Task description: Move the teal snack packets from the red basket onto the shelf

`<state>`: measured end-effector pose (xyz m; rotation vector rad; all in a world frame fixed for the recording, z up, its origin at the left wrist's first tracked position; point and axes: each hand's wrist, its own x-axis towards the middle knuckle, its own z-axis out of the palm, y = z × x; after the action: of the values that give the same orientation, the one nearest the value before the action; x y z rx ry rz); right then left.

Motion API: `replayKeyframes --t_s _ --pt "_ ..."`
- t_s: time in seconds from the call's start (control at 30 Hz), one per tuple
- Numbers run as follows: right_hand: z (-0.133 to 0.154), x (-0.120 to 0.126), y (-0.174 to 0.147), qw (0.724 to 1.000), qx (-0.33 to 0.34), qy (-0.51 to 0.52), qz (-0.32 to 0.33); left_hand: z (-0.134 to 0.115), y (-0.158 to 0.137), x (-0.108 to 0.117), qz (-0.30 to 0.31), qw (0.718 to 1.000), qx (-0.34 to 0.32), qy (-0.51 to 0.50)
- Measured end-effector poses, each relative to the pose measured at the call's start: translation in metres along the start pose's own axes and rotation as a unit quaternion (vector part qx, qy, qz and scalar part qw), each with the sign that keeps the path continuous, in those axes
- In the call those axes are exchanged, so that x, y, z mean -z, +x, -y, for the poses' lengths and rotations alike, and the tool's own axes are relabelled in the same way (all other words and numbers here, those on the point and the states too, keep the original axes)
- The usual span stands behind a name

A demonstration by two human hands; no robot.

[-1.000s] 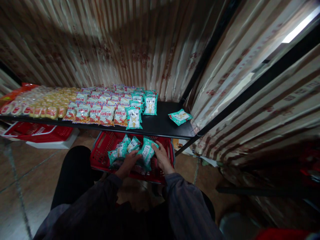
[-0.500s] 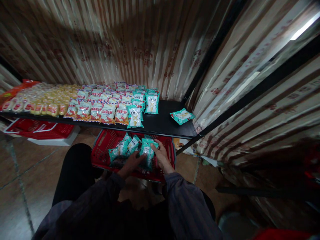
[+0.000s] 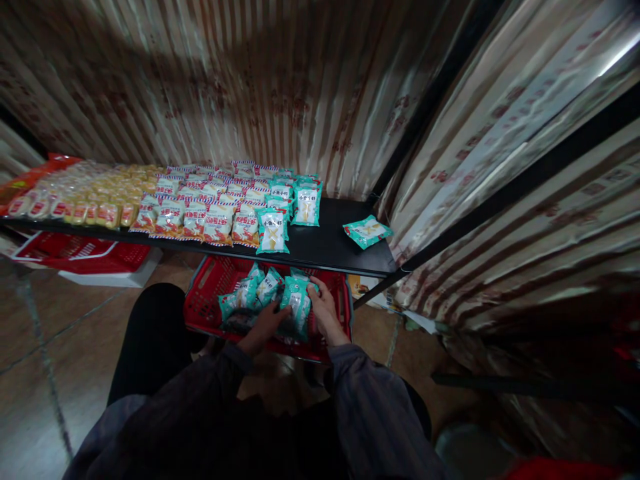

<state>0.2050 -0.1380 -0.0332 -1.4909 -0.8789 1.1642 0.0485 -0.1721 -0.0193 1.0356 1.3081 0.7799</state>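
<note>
Beyond both hands, a striped curtain hangs as the backdrop. In front of it, a black shelf runs crosswise, ahead of the hands and above them. Directly below its front edge is a red basket, and both hands are inside its rim. On the shelf, ahead and to the left of the left hand, stand rows of orange-and-white packets; yellow-wrapped snacks lie farther left. Straight ahead of the hands, teal packets end the rows, while a lone teal packet lies ahead and to the right of the right hand, which is the nearer one.

The right hand pinches the right edge of a teal bag, thumb on its face. The left hand meets its lower left side with the fingertips; whether it grips cannot be told. So the bag lies between the hands, its long axis running mostly away from the body. Loose small packs rest in the basket, just beyond the left hand.
</note>
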Motion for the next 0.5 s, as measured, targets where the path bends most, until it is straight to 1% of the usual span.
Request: replayKeyframes --t_s 0.1,0.33,0.5 --pt "-0.002 0.0 0.002 1.0 -0.007 -0.001 0.004 -0.001 -0.001 0.001 -0.003 1.0 0.001 -0.009" --pt "-0.008 0.0 0.003 1.0 -0.006 0.002 0.018 -0.004 -0.003 -0.001 -0.054 0.999 0.008 -0.002" --pt "-0.012 0.0 0.003 0.997 0.017 -0.066 0.031 -0.004 -0.002 0.001 -0.091 0.996 0.011 0.007"
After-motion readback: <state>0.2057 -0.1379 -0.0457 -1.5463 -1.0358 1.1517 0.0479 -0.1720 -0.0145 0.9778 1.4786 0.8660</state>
